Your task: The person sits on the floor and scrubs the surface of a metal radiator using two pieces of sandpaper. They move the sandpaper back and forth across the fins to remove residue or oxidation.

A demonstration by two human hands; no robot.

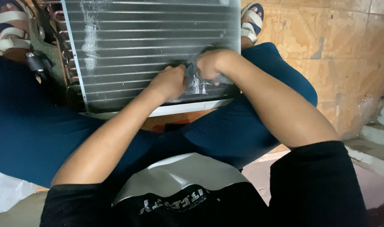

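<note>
Sitting on the tiled floor (347, 54) with the finned coil panel (150, 42) propped between the legs, fins running left to right. Pressing both the left hand (169, 83) and right hand (209, 64) side by side against its lower right area, fingers curled together around something small and dark, too hidden to identify.

view: one head camera, worn by the seated person.
direction: it looks steeply down and forward, past a black shirt (209, 201) and along both forearms.
nearness: close; the left hand (169, 82) and right hand (213, 63) sit near mid-frame, well within arm's reach.
centre: a finned coil panel (150, 42) fills the upper middle, standing between legs in blue trousers (28, 134).
edges: sandalled feet (253, 19) at the top corners, a tiled floor (343, 50) to the right.
shared part: none, as only this single view exists.
</note>
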